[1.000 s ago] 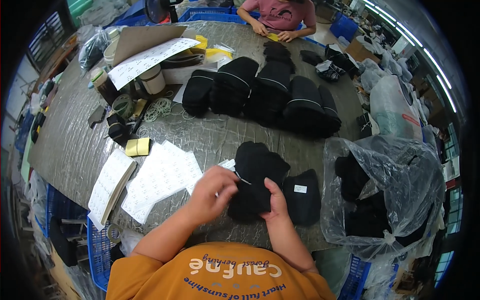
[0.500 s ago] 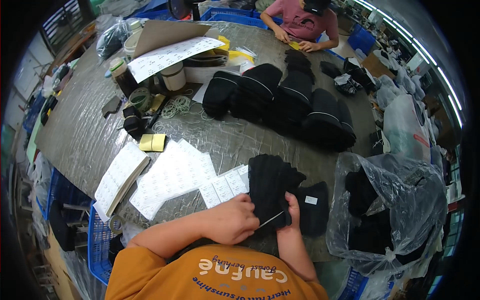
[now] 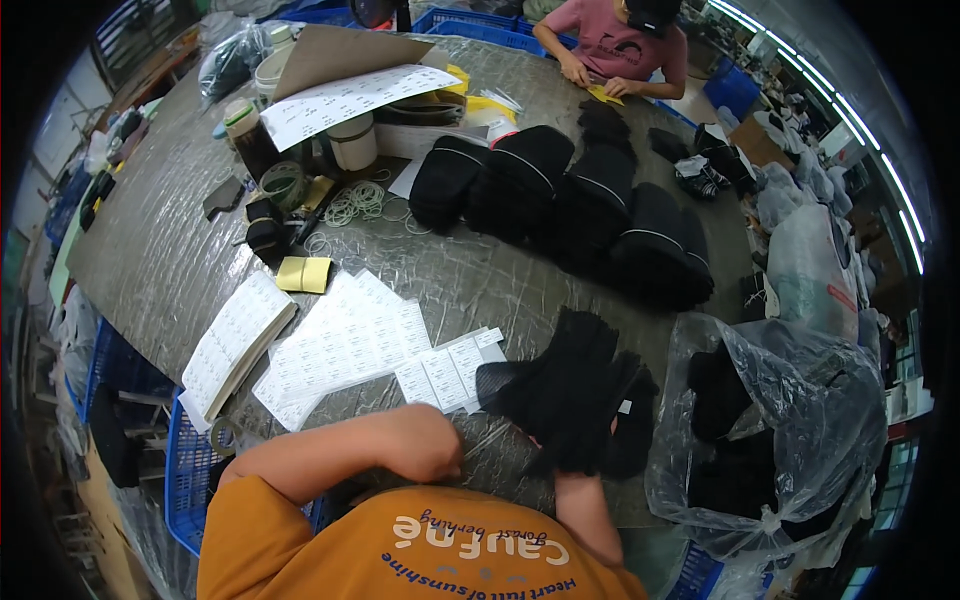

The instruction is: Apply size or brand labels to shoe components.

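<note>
Left hand [image 3: 425, 445] low in the centre of the frame, fingers curled inward into a loose fist against the plastic-covered table [image 3: 170, 270], nothing seen in its grasp; just up and right of it, sheets of small white labels [image 3: 345, 345] fanned out on the table, with a thicker stack of label sheets [image 3: 235, 340] further left. Right hand mostly hidden beneath a pile of black socks [image 3: 575, 390] right of centre, only the forearm showing below the pile; cannot tell how far those fingers are open or what they have hold of. Lower right of the frame, a clear plastic bag [image 3: 790, 400] with more black socks inside, just beside the pile. Across the upper middle, a row of banded black sock bundles [image 3: 570, 195] lying side by side. Upper left, rubber bands [image 3: 355, 205] scattered near a roll of tape [image 3: 285, 183], a yellow pad [image 3: 303, 273] below them, and a large printed sheet [image 3: 345, 100] propped over containers. Top of the frame, another person in a pink shirt [image 3: 610, 45] at the far table edge, hands on something yellow.
</note>
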`<action>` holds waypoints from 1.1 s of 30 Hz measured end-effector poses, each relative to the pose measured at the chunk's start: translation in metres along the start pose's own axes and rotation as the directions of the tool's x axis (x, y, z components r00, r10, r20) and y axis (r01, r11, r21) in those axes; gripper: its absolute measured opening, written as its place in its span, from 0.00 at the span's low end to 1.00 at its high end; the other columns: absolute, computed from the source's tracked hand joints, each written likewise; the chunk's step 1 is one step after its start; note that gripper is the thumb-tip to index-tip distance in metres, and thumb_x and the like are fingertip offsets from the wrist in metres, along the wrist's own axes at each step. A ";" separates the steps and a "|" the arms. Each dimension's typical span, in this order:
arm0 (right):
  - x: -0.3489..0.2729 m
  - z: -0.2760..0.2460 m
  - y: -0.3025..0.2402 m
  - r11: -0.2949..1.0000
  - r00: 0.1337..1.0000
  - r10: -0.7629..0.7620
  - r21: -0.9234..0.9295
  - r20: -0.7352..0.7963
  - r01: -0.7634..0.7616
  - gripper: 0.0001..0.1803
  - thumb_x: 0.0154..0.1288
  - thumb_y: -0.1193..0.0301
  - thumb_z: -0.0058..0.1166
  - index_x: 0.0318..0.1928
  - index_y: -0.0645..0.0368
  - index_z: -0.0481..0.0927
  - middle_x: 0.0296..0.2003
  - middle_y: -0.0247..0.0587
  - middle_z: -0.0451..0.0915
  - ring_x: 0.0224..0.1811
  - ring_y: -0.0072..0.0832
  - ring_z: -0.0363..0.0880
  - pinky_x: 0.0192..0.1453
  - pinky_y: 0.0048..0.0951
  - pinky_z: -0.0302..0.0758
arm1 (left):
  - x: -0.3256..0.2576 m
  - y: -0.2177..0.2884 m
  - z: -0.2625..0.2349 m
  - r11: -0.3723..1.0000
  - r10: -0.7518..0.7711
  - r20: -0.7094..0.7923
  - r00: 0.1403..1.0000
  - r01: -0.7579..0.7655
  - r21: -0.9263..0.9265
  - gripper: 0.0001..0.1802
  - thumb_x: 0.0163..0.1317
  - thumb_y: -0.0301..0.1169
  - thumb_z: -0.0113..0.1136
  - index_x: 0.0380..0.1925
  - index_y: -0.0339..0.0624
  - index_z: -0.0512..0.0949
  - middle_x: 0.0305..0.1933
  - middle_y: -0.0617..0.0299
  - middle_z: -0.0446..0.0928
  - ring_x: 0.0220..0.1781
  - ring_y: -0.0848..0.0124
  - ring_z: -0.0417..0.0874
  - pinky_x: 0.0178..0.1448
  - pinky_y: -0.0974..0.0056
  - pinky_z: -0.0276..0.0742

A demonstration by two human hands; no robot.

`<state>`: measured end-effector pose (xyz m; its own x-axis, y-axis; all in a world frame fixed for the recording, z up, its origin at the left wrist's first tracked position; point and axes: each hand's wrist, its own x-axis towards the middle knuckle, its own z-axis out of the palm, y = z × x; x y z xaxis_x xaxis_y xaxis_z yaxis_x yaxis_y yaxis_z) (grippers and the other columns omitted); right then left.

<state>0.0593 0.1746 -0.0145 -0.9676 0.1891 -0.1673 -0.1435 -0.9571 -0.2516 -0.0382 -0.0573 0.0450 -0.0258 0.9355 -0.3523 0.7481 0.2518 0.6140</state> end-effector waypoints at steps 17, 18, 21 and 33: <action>0.078 0.090 0.055 -0.873 0.429 0.059 -0.162 0.901 0.460 0.27 0.59 0.67 0.55 0.61 0.43 0.71 0.59 0.36 0.71 0.63 0.38 0.68 0.67 0.53 0.56 | -0.016 -0.097 -0.052 -0.342 -0.342 -0.509 0.790 -0.609 -0.716 0.50 0.57 0.74 0.41 0.59 0.39 0.69 0.53 0.50 0.78 0.55 0.56 0.80 0.57 0.41 0.75; 0.082 0.080 0.066 -0.886 0.424 0.072 -0.138 0.903 0.443 0.23 0.65 0.67 0.48 0.61 0.36 0.70 0.60 0.32 0.71 0.64 0.35 0.67 0.67 0.54 0.54 | -0.012 -0.080 -0.063 -0.354 -0.359 -0.556 0.749 -0.661 -0.662 0.44 0.58 0.66 0.54 0.59 0.37 0.70 0.56 0.51 0.77 0.55 0.58 0.81 0.60 0.51 0.76; 0.094 0.062 0.098 -0.886 0.372 0.144 -0.048 0.917 0.462 0.24 0.65 0.65 0.48 0.61 0.33 0.70 0.63 0.30 0.67 0.67 0.35 0.62 0.67 0.53 0.53 | -0.021 -0.112 -0.059 0.068 -0.470 -0.576 0.669 -0.623 -0.779 0.37 0.59 0.50 0.64 0.61 0.37 0.69 0.58 0.51 0.76 0.56 0.61 0.80 0.60 0.55 0.77; 0.132 0.076 0.096 -0.670 0.662 0.321 -0.331 0.677 0.664 0.28 0.47 0.67 0.68 0.52 0.57 0.78 0.61 0.43 0.68 0.61 0.39 0.66 0.59 0.44 0.64 | -0.018 -0.178 -0.070 0.409 -0.832 -0.508 0.224 -0.372 -0.833 0.24 0.69 0.47 0.53 0.56 0.43 0.73 0.51 0.60 0.77 0.48 0.70 0.76 0.47 0.68 0.73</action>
<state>-0.0980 0.0911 0.0122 -0.8273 -0.3311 0.4538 -0.4777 0.8397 -0.2582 -0.2173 -0.1019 -0.0088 -0.9648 0.1263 -0.2308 -0.2372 -0.0388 0.9707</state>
